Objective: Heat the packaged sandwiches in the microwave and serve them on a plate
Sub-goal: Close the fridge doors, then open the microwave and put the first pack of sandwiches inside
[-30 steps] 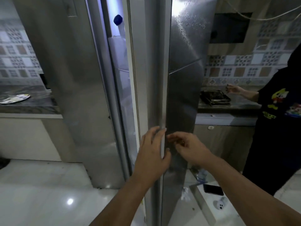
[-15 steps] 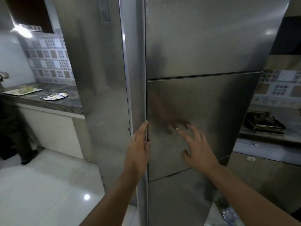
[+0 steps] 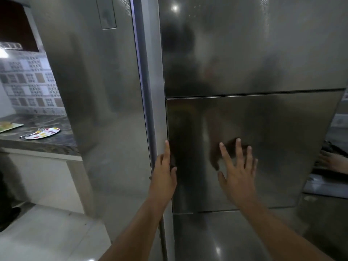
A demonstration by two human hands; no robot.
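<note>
1. Task item: the packaged sandwiches do not appear in the head view, so their location cannot be told. A colourful plate (image 3: 43,133) lies on the dark stone counter (image 3: 47,146) at far left, with what looks like cutlery beside it. No microwave is visible.

2. Handling estimate, sandwiches: likely light and soft in a thin, slippery wrapper. Support them from underneath and do not squeeze.

3. Item in hand: the right refrigerator door (image 3: 244,147), a tall brushed-steel panel divided by horizontal seams. The surface is smooth, hard and faintly reflective, and it offers no grip on its flat face.

4. Handling estimate, door: stiff, heavy and hinged. Take hold along its left vertical edge, at the gap next to the left refrigerator door (image 3: 105,110). Flat pressure on the face only pushes it.

5. Left hand (image 3: 165,172): fingers straight and relaxed, lying along the door's left edge, grasping nothing.

6. Right hand (image 3: 238,172): fingers spread and extended, palm toward the middle panel. Whether it presses the steel or sits just off it cannot be told.

7. Surroundings: patterned wall tiles (image 3: 32,87) behind the counter, a second tray-like dish (image 3: 9,127) at far left, a glossy pale floor (image 3: 47,238), and another person's hand (image 3: 333,162) at the right edge.
</note>
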